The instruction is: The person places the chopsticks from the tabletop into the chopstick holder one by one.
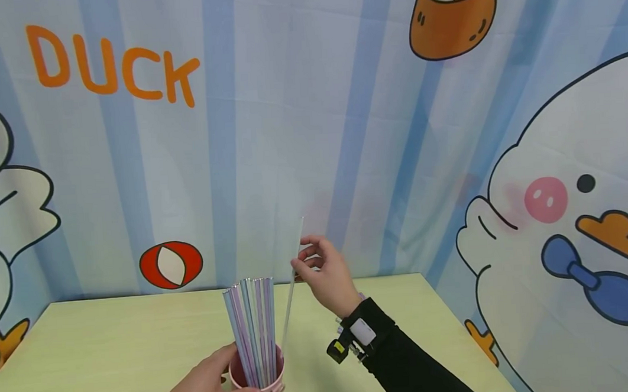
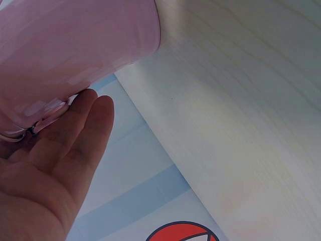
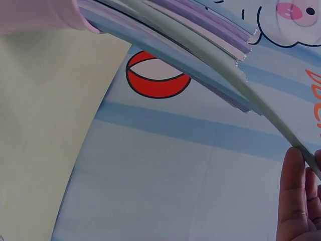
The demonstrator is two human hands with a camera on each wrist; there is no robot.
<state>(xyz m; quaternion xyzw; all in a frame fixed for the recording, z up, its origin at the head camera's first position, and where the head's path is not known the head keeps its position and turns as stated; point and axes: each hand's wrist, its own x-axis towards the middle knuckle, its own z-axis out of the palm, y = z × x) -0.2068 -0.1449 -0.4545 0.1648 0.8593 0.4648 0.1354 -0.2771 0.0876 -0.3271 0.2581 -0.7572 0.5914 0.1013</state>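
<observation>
Left hand (image 1: 206, 384) gripped cup (image 2: 80, 40); right hand (image 1: 329, 275) pinched straw (image 3: 251, 94) (insertion or withdrawal unclear); next, I judged, needed steady alignment.

A pale blue striped curtain (image 1: 289, 132) hangs behind a light yellow table (image 1: 113, 337) at six o'clock. Printed on the curtain are orange letters (image 1: 110, 64) spelling DUCK at ten o'clock, a brown coconut drink (image 1: 451, 29) between one and two, a white duck (image 1: 545, 130) at three, and a red-and-white ball (image 1: 171, 265) at eight.
</observation>
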